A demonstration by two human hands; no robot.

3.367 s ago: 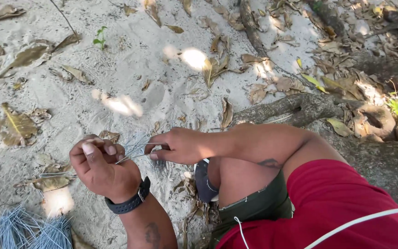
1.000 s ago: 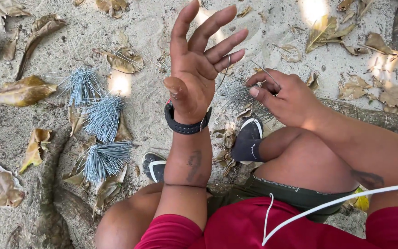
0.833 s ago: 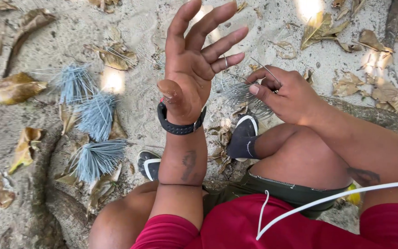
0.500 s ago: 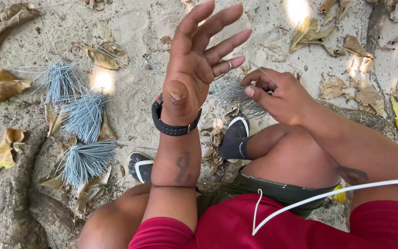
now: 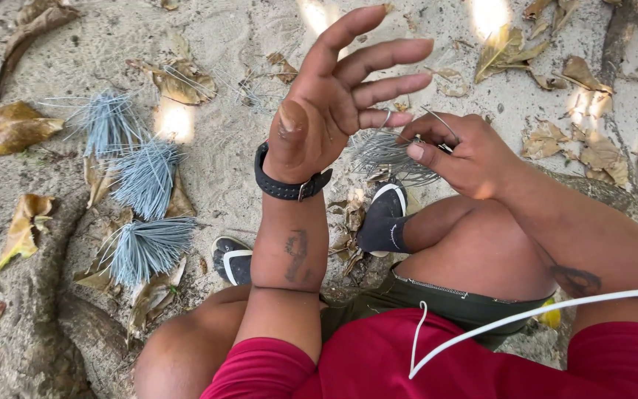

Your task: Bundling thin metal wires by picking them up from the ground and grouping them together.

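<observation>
Pinching thin grey wire strand (image 5: 437, 122), right hand (image 5: 467, 151) keeps grip closed on it above loose wire bundle (image 5: 389, 155) on sand by sock. Left hand (image 5: 334, 96) raised, fingers spread, holding nothing. Strand looks light, springy, slippery; best pinched near end.

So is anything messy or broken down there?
Nothing looks broken. Three grey wire bundles lie fanned out on the sand among dry leaves. The right hand pinches thin wires; the left hand is raised, fingers spread.
</observation>
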